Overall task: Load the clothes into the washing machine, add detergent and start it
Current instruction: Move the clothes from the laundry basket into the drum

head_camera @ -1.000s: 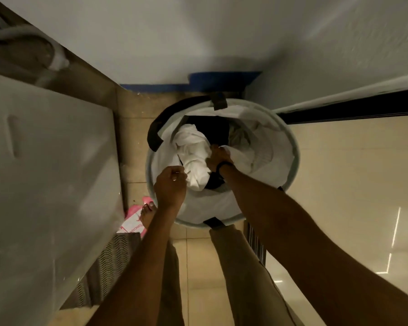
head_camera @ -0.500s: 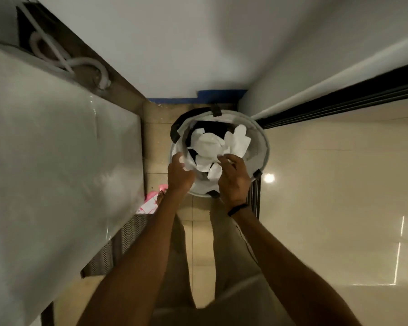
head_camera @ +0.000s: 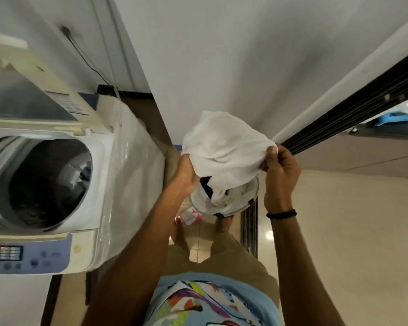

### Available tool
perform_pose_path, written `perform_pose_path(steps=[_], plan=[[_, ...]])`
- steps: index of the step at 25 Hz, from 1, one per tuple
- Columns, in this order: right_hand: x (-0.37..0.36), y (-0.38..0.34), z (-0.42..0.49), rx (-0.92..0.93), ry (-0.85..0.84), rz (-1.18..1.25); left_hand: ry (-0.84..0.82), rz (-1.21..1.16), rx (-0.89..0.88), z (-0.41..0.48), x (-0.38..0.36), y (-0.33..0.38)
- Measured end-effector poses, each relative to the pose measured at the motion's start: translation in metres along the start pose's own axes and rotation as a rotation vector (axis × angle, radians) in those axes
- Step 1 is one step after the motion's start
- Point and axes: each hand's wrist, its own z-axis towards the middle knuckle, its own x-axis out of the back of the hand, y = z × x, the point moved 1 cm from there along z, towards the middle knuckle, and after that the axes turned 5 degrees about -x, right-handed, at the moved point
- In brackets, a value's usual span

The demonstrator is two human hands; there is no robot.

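Masking the basket [head_camera: 201,204], a white cloth [head_camera: 224,147]

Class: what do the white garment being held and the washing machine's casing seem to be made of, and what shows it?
White garment: soft matte cloth, perhaps cotton; it drapes and creases. Washing machine casing: smooth glossy plastic or painted metal, unclear which; its side reflects light.

White cloth [head_camera: 224,149] between left hand [head_camera: 186,173] and right hand [head_camera: 282,176], above basket [head_camera: 205,205]
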Motion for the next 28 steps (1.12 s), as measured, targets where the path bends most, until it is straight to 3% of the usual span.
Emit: perform_pose_path(steps=[2, 4, 7, 10, 12, 14, 16, 17, 19, 21, 25, 28], plan=[[-0.013, 0.009, -0.003, -0.327, -0.049, 0.046, -0.101, -0.229, 0.003, -0.036, -0.001, 0.031], [-0.045, 0.009, -0.021, -0.640, -0.280, 0.190, -0.169, -0.258, 0.035, -0.061, 0.002, 0.058], [-0.093, -0.002, -0.053, -0.817, -0.632, 0.613, -0.022, -0.114, -0.014, -0.084, 0.019, 0.083], [-0.128, -0.025, -0.075, -0.626, -0.716, 0.563, 0.192, 0.348, -0.297, -0.091, 0.071, 0.107], [-0.148, -0.033, -0.080, -0.505, -0.718, 0.402, 0.363, 0.520, -0.403, -0.100, 0.124, 0.114], [-0.176, -0.039, -0.094, -0.397, -0.719, 0.226, 0.256, 0.222, -0.429, -0.120, 0.167, 0.117], [-0.216, -0.037, -0.124, -0.364, -0.856, 0.016, 0.049, -0.048, -0.326, -0.139, 0.191, 0.112], [-0.237, -0.032, -0.139, -0.338, -0.921, -0.113, 0.029, 0.005, -0.347, -0.141, 0.200, 0.108], [-0.279, -0.001, -0.161, -0.195, -1.006, -0.388, 0.219, 0.189, -0.416, -0.136, 0.229, 0.101], [-0.316, 0.016, -0.182, -0.037, -0.984, -0.589, 0.440, 0.085, -0.459, -0.135, 0.266, 0.105], [-0.372, 0.009, -0.233, 0.323, -0.763, -0.710, 0.490, 0.056, -0.549, -0.129, 0.330, 0.118], [-0.417, 0.050, -0.220, 0.274, -1.139, -0.819, 0.627, 0.508, -0.435, -0.097, 0.373, 0.119]])
